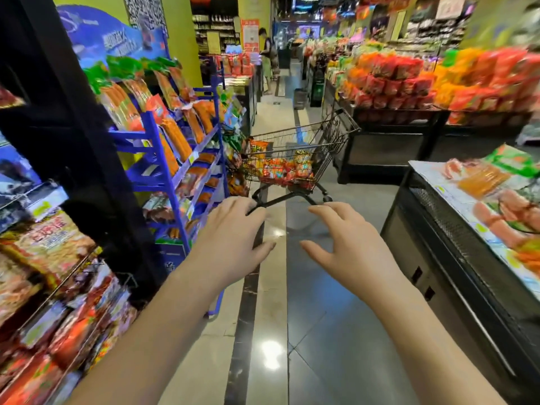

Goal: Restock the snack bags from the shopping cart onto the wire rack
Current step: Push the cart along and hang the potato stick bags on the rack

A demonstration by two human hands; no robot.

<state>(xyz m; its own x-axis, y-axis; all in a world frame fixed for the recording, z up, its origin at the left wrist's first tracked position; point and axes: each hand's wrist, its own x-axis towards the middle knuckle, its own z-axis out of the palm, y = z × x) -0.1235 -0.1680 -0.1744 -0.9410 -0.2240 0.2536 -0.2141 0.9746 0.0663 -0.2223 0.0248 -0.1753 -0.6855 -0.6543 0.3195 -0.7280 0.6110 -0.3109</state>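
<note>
You are holding both hands out in front of you over the aisle floor, palms down. Your left hand [233, 238] is spreading its fingers loosely and gripping nothing. Your right hand [344, 244] is doing the same, fingers apart and slightly bent, empty. The shopping cart [333, 135] is standing ahead of you in the aisle, just beside the blue shelving [155, 141] on your left. The snack bags [280, 168], red and orange, are lying piled in its basket. Your left fingertips are overlapping the cart's lower frame in this view; whether they are touching it cannot be told. The wire rack [79, 264] is standing close at your left, holding blurred red packets.
</note>
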